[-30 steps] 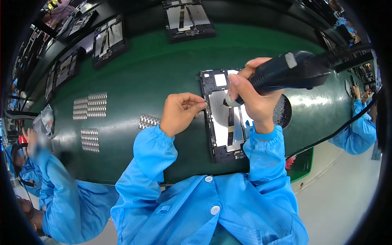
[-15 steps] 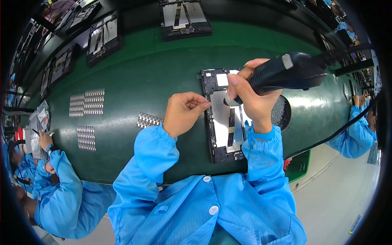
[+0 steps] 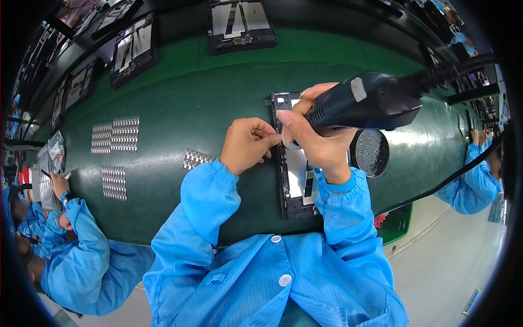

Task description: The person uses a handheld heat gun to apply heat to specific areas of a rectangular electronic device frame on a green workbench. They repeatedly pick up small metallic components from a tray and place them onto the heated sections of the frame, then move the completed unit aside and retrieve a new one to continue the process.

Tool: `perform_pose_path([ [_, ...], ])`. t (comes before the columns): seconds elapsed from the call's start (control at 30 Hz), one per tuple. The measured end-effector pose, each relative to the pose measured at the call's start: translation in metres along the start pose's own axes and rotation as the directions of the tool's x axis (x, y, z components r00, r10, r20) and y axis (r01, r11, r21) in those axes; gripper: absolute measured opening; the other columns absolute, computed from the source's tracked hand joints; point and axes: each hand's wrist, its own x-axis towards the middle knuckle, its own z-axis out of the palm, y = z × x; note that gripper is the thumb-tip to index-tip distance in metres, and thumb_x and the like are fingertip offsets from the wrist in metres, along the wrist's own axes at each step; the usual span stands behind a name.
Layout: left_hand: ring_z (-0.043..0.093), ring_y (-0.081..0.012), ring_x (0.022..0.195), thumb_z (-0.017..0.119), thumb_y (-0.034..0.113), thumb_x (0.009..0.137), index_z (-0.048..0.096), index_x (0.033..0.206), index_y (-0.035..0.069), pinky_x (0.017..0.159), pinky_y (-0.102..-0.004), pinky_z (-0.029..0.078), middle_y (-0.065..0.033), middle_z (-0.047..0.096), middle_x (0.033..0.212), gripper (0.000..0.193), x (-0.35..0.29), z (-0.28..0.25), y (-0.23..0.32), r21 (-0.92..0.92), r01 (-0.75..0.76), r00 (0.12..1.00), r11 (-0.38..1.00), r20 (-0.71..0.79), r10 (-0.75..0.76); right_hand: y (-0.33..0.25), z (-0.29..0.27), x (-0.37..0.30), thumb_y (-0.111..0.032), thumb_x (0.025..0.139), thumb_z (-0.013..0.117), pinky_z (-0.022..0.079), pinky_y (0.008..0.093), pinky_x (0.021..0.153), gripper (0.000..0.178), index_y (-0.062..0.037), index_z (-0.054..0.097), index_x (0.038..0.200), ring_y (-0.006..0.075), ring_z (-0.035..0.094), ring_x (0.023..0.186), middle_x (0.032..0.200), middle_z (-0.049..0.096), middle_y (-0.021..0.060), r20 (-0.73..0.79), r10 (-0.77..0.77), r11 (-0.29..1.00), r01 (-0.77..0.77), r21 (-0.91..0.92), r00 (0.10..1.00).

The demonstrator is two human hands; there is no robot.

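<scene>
A black flat device frame (image 3: pixel 292 188) with silver inner plates lies lengthwise on the green belt (image 3: pixel 185 92) in front of me. My right hand (image 3: pixel 321 144) grips a black electric screwdriver (image 3: pixel 365 101) with a cable, its tip hidden behind my fingers over the frame's upper part. My left hand (image 3: pixel 248 143) has its fingers pinched together at the frame's left edge, right beside the driver tip; whatever small part it pinches is too small to see. Both my sleeves are light blue.
A round black dish of small screws (image 3: pixel 370 152) sits just right of the frame. Several grids of small metal parts (image 3: pixel 115 133) lie on the belt at left. More device frames (image 3: pixel 239 24) ride along the far side. Co-workers in blue stand at left (image 3: pixel 81 256) and right (image 3: pixel 476 180).
My view has shifted slightly, so the frame and hands sit a little lower. My left fingers have closed in on the frame's edge by the driver tip. The left co-worker's arm has moved.
</scene>
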Motion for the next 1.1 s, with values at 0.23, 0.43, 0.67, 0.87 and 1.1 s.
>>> perform_pose_path([
  [0.23,0.061,-0.0102,0.054,0.069,0.008,0.079,0.064,0.080,-0.001,0.042,-0.0223,0.047,-0.0057,0.064,0.068,0.011,0.003,0.000,0.000,0.009,0.031,0.999,0.999,0.029,-0.031,0.004,0.000,-0.002,0.009,0.076,0.067,0.046,0.0227,0.050,0.034,0.0018,0.048,0.102,0.0099,0.056,0.054,0.063,0.058,0.0065,-0.035,0.089,0.996,-0.088,0.020,0.995],
  [0.43,0.061,-0.0110,0.054,0.067,0.006,0.080,0.064,0.079,-0.002,0.044,-0.0236,0.048,-0.0073,0.065,0.070,0.009,0.002,0.000,0.000,0.029,0.042,0.999,0.999,-0.004,-0.042,0.005,0.006,-0.001,0.013,0.074,0.066,0.045,0.0230,0.049,0.036,-0.0006,0.045,0.100,0.0103,0.054,0.051,0.061,0.055,0.0060,0.052,0.039,0.999,-0.038,-0.024,0.998],
  [0.67,0.062,-0.0127,0.069,0.070,-0.001,0.072,0.065,0.098,0.000,0.058,-0.0242,0.049,-0.0062,0.063,0.077,0.026,-0.029,-0.049,-0.007,0.349,-0.394,0.917,0.850,0.083,0.391,0.006,0.007,-0.015,0.005,0.077,0.068,0.038,0.0176,0.060,0.030,-0.0018,0.048,0.098,0.0029,0.046,0.062,0.064,0.047,-0.0030,0.055,0.120,0.986,-0.112,-0.124,0.991],
  [0.87,0.055,-0.0184,0.072,0.079,0.003,0.061,0.066,0.096,0.004,0.063,-0.0290,0.047,-0.0069,0.058,0.089,0.037,-0.078,-0.130,0.011,0.743,-0.149,0.962,0.653,-0.045,0.271,-0.006,0.006,-0.003,0.009,0.076,0.067,0.039,0.0186,0.050,0.036,0.0010,0.049,0.106,0.0062,0.051,0.054,0.064,0.055,0.0018,-0.010,0.074,0.994,-0.073,0.082,0.997],
  [1.1,0.050,-0.0157,0.066,0.082,0.002,0.056,0.065,0.081,0.001,0.061,-0.0280,0.045,-0.0067,0.055,0.078,0.031,-0.068,-0.127,-0.020,0.643,-0.142,0.970,0.753,-0.059,0.234,-0.046,-0.092,0.012,0.007,0.072,0.072,0.043,0.0231,0.044,0.031,0.0015,0.053,0.097,0.0121,0.055,0.046,0.059,0.057,0.0067,-0.226,-0.136,0.990,0.125,-0.062,0.965],
])
